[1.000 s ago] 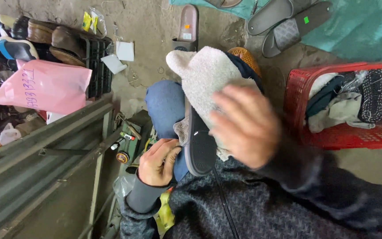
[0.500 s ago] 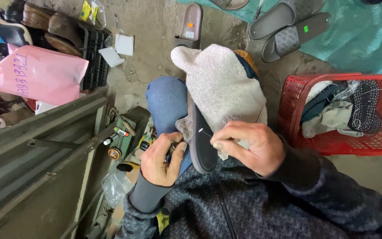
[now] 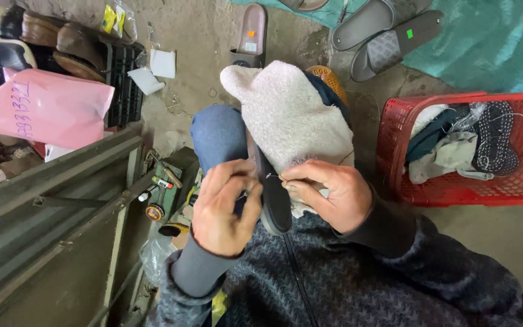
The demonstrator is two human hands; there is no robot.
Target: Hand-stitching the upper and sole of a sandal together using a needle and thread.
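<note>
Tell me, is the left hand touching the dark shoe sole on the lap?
Touching. The head view shows the left hand with its fingers pressed against the edge of the dark shoe sole.

Two hands, left hand [image 3: 225, 209], right hand [image 3: 328, 194], one fleecy slipper [image 3: 289, 130], one red basket [image 3: 455, 191], one pink bag [image 3: 49, 109]

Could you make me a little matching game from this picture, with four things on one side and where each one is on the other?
Things:
1. fluffy slipper
2. red basket
3. pink bag
4. grey sandals

Places:
A. on the teal mat, top right
B. far left, by a row of shoes
C. on the person's lap, between both hands
D. on the floor at right, holding cloth

Pairs: 1-C, 2-D, 3-B, 4-A
</note>
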